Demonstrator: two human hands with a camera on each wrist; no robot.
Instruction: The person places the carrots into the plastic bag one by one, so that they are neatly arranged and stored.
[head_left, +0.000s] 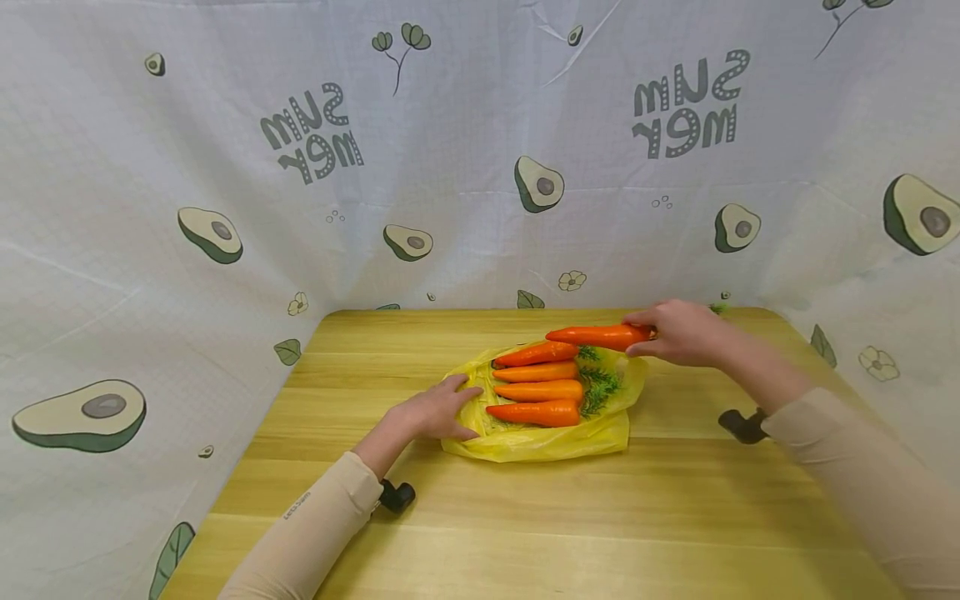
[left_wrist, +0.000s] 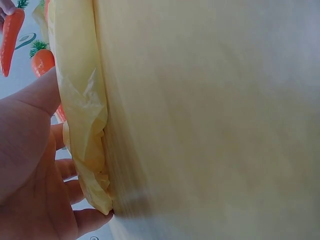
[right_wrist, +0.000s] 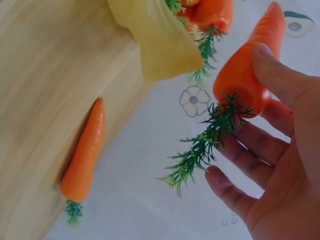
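Observation:
An orange-red carrot (head_left: 592, 336) is pinched near its thick end by my right hand (head_left: 686, 335), tip pointing left, above the far edge of a yellow plastic bag (head_left: 517, 450). Its green leaf top (right_wrist: 200, 140) hangs down in the right wrist view. Several carrots (head_left: 536, 412) lie side by side on the spread bag, tips to the left, leaves (head_left: 600, 387) to the right. My left hand (head_left: 438, 408) rests on the bag's left end with fingers spread. In the left wrist view its fingers (left_wrist: 90, 220) lie at the bag's crumpled edge.
Another carrot (right_wrist: 85, 155) lies on the wooden table (head_left: 525, 517) near its edge, mostly hidden behind my right hand in the head view. A white cloth (head_left: 465, 150) printed with avocados hangs behind the table. Black wrist mounts (head_left: 742, 425) stick out from both sleeves.

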